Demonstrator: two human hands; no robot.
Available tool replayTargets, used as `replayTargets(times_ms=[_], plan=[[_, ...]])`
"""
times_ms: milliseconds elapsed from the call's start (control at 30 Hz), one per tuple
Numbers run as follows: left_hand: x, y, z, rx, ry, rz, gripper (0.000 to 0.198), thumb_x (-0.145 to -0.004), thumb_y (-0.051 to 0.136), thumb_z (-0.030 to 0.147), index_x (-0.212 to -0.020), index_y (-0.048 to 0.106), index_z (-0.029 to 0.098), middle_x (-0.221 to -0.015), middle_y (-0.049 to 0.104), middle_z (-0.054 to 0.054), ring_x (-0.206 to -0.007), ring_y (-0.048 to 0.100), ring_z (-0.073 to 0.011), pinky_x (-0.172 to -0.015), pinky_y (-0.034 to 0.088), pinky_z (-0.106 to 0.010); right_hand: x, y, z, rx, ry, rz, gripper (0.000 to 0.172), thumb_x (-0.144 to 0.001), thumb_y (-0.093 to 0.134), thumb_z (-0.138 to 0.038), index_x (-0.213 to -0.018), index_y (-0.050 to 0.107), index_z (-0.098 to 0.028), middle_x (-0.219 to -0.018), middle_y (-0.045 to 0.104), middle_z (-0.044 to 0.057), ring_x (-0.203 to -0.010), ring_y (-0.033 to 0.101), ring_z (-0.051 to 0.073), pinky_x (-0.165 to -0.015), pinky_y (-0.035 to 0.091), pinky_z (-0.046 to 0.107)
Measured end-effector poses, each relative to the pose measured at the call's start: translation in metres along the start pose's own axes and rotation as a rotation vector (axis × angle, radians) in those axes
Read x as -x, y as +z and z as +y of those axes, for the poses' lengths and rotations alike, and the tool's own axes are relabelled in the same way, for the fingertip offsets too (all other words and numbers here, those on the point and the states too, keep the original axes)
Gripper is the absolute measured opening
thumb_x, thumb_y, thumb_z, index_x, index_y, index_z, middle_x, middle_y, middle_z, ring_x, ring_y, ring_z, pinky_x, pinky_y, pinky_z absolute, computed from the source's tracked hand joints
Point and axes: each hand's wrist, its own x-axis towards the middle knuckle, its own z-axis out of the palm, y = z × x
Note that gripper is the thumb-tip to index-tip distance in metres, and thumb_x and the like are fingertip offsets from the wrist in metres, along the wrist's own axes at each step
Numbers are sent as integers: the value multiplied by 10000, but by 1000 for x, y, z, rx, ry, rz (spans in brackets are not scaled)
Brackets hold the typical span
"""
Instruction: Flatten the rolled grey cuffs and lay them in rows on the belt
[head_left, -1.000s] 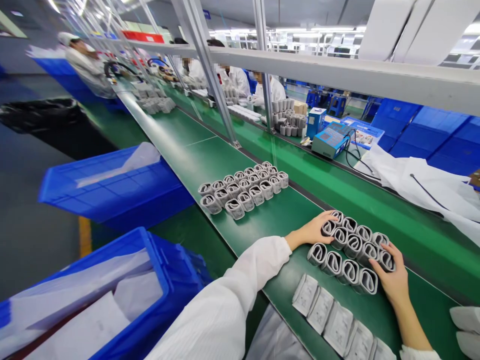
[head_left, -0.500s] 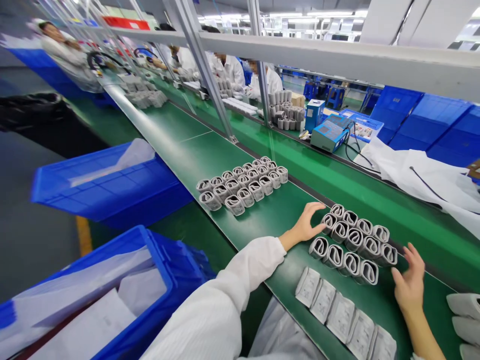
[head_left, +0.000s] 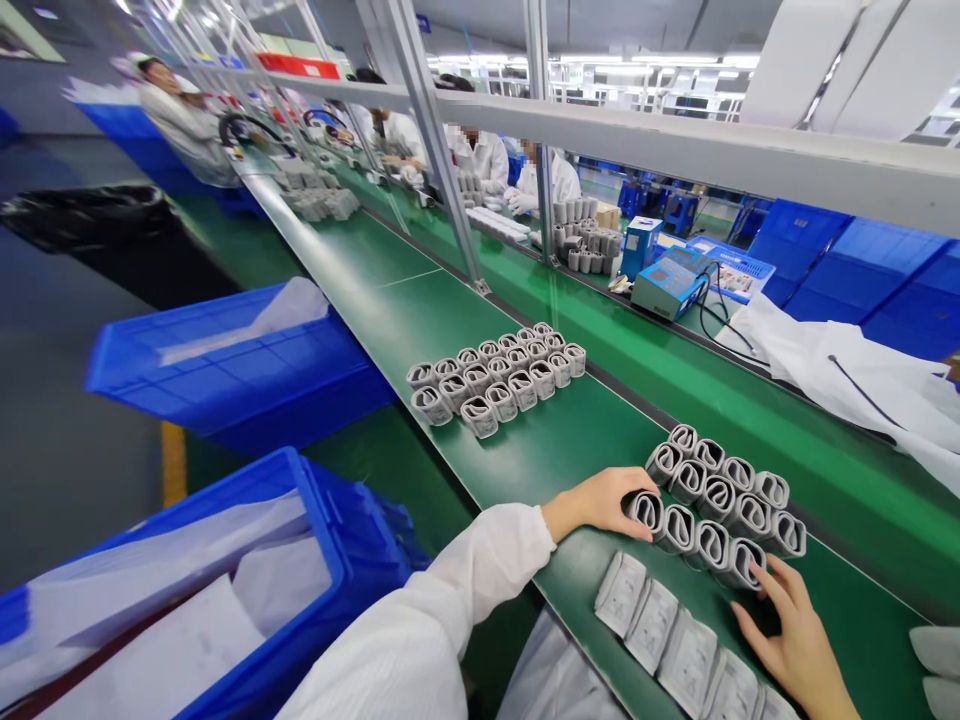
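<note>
A block of several rolled grey fabric cuffs [head_left: 720, 505] stands on end on the green conveyor belt [head_left: 525, 440]. My left hand [head_left: 600, 505] curls over the leftmost roll [head_left: 643, 512] at the block's near corner. My right hand [head_left: 795, 640] lies below the block with its fingers spread, its fingertips at or very near the front row. A row of flat, printed white packets [head_left: 652, 625] lies on the belt, between my hands and close to my body. A second block of rolled cuffs [head_left: 491, 380] stands further up the belt, away from both hands.
Blue crates lined with white sheets [head_left: 240, 360] stand left of the belt. Beyond a metal rail [head_left: 675, 145] runs a second green bench with more rolls and a blue electrical unit [head_left: 671, 285]. Co-workers in white coats [head_left: 480, 160] sit further along.
My left hand has come back down onto the leftmost roll. My right hand has moved from above the block to below its front row, and the whole view has shifted slightly.
</note>
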Motion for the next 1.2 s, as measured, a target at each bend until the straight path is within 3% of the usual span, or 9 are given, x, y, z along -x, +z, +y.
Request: replayTargets(times_ms=[133, 333, 433, 533, 767, 933, 1100, 1200], plan=[[0, -4, 5, 62, -131, -81, 758, -835, 960, 686, -1404, 772, 222, -1383, 816, -149, -1276, 792, -327, -1179, 589, -424, -1, 1, 5, -68, 11, -9, 302, -1093, 692, -431, -1325, 612, -254, -1600, 631, 205, -1314, 788, 332, -916, 721, 421], [1, -8, 8, 48, -75, -93, 741, -861, 926, 465, -1522, 713, 207, -1469, 784, -161, -1329, 776, -335, -1214, 579, -439, -6, 6, 14, -72, -68, 89, 341, -1034, 771, -441, -1269, 619, -245, -1376, 727, 176, -1180, 833, 304, -877, 733, 391], [2, -9, 10, 27, -72, -86, 747, -803, 838, 260, -1532, 686, 202, -1465, 778, -150, -1307, 778, -325, -1176, 610, -424, -8, 4, 6, -108, -23, 117, 318, -1048, 747, -409, -1284, 612, -244, -1360, 739, 166, -1198, 830, 298, -910, 727, 396], [4, -9, 14, 5, -115, -79, 722, -772, 757, 161, -1490, 699, 218, -1435, 786, -130, -1288, 777, -312, -1171, 611, -417, -8, 1, -3, -115, 3, 89, 278, -1063, 729, -391, -1274, 621, -245, -1394, 734, 172, -1211, 832, 284, -935, 719, 380], [8, -7, 17, 19, -78, -45, 662, -739, 759, 114, -1391, 738, 220, -1293, 758, -107, -1172, 752, -277, -1081, 626, -406, -9, -3, -11, -159, -2, 91, 306, -1046, 749, -306, -1312, 609, -246, -1399, 731, 179, -1220, 837, 265, -952, 715, 338], [11, -5, 17, -4, -63, -9, 617, -743, 720, 106, -1349, 748, 217, -1124, 717, -73, -1013, 721, -236, -931, 636, -374, -9, -2, -19, -212, 61, 45, 298, -1040, 710, -241, -1319, 607, -263, -1430, 719, 167, -1179, 842, 237, -923, 710, 312], [19, -8, 21, -87, -103, -20, 555, -780, 669, 131, -1321, 755, 221, -1119, 774, -73, -1018, 776, -254, -952, 669, -407, -13, -6, -36, -287, 123, -35, 294, -984, 720, -211, -1263, 634, -243, -1433, 706, 175, -1145, 821, 263, -952, 683, 380], [26, -13, 10, -178, -65, -41, 503, -821, 702, 191, -1317, 773, 241, -1150, 825, -74, -1027, 833, -277, -943, 712, -417, -15, -4, -40, -277, 163, -51, 315, -924, 797, -243, -1208, 661, -255, -1401, 724, 130, -1105, 808, 243, -924, 656, 340]])
